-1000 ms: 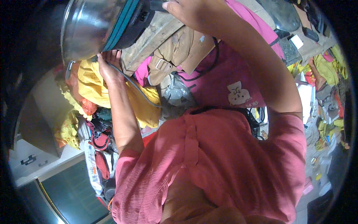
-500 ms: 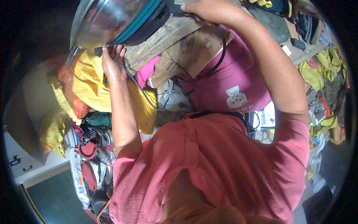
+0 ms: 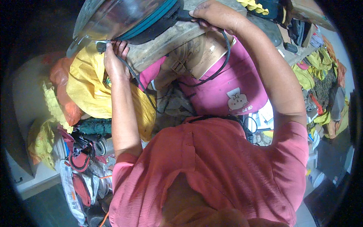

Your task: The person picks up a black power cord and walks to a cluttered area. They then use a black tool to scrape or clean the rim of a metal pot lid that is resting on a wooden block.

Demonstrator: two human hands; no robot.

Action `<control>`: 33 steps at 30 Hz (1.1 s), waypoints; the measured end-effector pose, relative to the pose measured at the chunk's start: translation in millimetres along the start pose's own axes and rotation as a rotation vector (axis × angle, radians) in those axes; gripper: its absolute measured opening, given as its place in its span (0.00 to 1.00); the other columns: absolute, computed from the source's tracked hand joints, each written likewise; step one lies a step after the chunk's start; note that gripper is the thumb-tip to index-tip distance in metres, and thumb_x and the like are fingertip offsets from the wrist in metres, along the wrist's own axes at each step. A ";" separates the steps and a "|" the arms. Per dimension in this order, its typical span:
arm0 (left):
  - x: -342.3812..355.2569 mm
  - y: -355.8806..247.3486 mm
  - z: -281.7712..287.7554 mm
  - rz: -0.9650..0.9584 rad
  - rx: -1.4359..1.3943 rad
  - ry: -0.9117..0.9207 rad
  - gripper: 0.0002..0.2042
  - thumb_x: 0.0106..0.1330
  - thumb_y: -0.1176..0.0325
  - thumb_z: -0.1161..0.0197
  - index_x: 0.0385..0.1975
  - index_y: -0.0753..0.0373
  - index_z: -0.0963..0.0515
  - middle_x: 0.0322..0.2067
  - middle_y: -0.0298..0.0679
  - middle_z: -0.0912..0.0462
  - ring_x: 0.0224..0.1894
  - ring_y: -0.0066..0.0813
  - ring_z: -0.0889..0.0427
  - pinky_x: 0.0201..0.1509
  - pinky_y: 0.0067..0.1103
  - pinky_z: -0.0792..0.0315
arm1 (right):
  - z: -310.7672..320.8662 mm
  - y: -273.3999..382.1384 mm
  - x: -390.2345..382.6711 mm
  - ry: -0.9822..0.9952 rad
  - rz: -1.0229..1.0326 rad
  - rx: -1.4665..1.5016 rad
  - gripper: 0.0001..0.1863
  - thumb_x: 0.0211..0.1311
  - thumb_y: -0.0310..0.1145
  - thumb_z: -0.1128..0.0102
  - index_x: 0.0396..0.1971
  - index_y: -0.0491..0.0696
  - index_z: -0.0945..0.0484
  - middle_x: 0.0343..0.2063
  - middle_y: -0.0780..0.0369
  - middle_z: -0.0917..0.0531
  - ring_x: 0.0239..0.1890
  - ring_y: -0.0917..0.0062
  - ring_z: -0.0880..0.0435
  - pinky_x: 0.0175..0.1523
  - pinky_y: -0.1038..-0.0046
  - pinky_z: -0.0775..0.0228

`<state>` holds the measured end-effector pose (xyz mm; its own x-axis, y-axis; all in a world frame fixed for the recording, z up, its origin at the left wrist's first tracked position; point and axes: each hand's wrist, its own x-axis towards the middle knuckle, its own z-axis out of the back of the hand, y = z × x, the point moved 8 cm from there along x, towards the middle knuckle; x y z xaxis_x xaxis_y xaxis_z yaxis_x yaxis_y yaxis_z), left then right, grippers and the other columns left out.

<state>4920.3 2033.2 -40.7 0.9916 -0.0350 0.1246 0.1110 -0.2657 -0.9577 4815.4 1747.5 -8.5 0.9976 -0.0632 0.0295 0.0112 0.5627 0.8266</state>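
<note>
Cluttered room, yellow bag (image 3: 87,79) at left, pink bag (image 3: 217,94) below worn wooden board (image 3: 160,47). Metal pot (image 3: 117,17), teal-banded, black base (image 3: 157,34) by board's far side. Left hand (image 3: 117,60) pinches dark block, likely plug (image 3: 101,47); right hand (image 3: 215,16) pinches black connector (image 3: 184,16) beside base. Black cord (image 3: 228,51) trails from both hands. My guess, partway: connector looks up against base, whether fully seated cannot tell; plug end seems joined to nothing.
</note>
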 end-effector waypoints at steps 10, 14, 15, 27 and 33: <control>-4.3 -3.0 -4.7 0.016 -0.027 0.016 0.15 0.66 0.61 0.56 0.41 0.66 0.33 0.38 0.41 0.27 0.42 0.31 0.25 0.44 0.24 0.32 | 17.0 23.5 -32.5 -0.489 0.398 -0.199 0.12 0.54 0.40 0.45 0.32 0.47 0.23 0.22 0.60 0.22 0.25 0.70 0.23 0.31 0.71 0.31; -4.9 -3.3 -4.8 0.016 -0.037 0.007 0.15 0.65 0.61 0.54 0.42 0.67 0.33 0.39 0.41 0.27 0.42 0.31 0.25 0.44 0.24 0.31 | 6.5 39.8 -50.0 -0.577 0.410 -0.777 0.13 0.50 0.33 0.45 0.39 0.54 0.24 0.26 0.58 0.25 0.28 0.64 0.23 0.30 0.67 0.30; -6.0 -4.1 -5.2 0.016 -0.029 0.011 0.15 0.65 0.61 0.54 0.42 0.68 0.33 0.40 0.41 0.27 0.42 0.30 0.25 0.44 0.23 0.32 | 0.6 41.9 -54.5 -0.544 0.384 -0.814 0.20 0.46 0.31 0.44 0.44 0.57 0.27 0.28 0.59 0.27 0.29 0.64 0.23 0.30 0.66 0.30; -7.5 -4.4 -3.7 0.001 -0.024 0.005 0.15 0.65 0.61 0.53 0.42 0.66 0.32 0.38 0.39 0.27 0.40 0.29 0.25 0.42 0.22 0.32 | -35.2 43.5 -62.0 -0.357 0.410 -0.813 0.22 0.49 0.30 0.51 0.48 0.56 0.31 0.34 0.59 0.27 0.31 0.65 0.22 0.32 0.67 0.28; -4.8 -1.6 -3.2 0.011 -0.041 0.020 0.15 0.65 0.61 0.54 0.43 0.67 0.32 0.39 0.40 0.27 0.41 0.29 0.25 0.42 0.21 0.32 | -38.3 48.5 -70.0 -0.350 0.386 -0.775 0.19 0.51 0.30 0.50 0.46 0.55 0.28 0.35 0.59 0.27 0.30 0.64 0.22 0.30 0.67 0.28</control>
<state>4915.1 2030.6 -38.9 0.9911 -0.0573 0.1199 0.0971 -0.3042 -0.9476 4748.7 1810.8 8.0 0.8656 0.0684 0.4960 -0.1479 0.9814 0.1227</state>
